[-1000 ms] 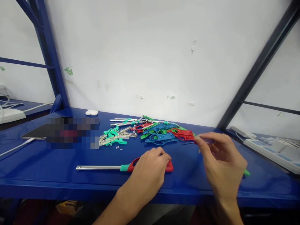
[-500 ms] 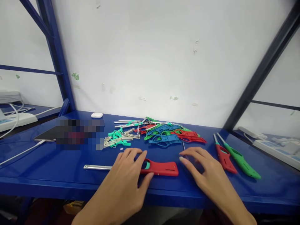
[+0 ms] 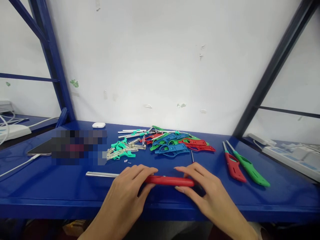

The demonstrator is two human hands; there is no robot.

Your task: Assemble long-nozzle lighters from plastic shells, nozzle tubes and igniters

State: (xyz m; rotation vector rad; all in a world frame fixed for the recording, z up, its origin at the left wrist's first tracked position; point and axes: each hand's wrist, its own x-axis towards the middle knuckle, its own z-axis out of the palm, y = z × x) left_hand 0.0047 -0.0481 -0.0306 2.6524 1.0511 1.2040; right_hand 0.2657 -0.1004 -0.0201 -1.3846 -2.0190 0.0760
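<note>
Item, one long-barrelled red lighter (image 3: 172, 181): on the near part of the blue table (image 3: 62, 188), narrow edge toward my camera, metal barrel pointing left.
Item, left hand (image 3: 128, 193): wrapped about the lighter's middle, thumb nearside, fingers beyond.
Item, right hand (image 3: 208, 186): thumb and forefinger parted either side of the handle end; whether they press it, I cannot tell.
Item, thin metal shaft (image 3: 192, 156): juts out behind the right hand.
Item, loose handle shells (image 3: 172, 148): blue, red and green, heaped behind.
Item, smaller red lighter (image 3: 235, 168) and green lighter (image 3: 255, 170): side by side at right.
Handling note: I judge it best to steady the middle with the left, keeping the handle level as the right takes its end.
Variance, half a second ago: the lighter lay broad side up, trigger showing; the right hand stood apart from it.
</note>
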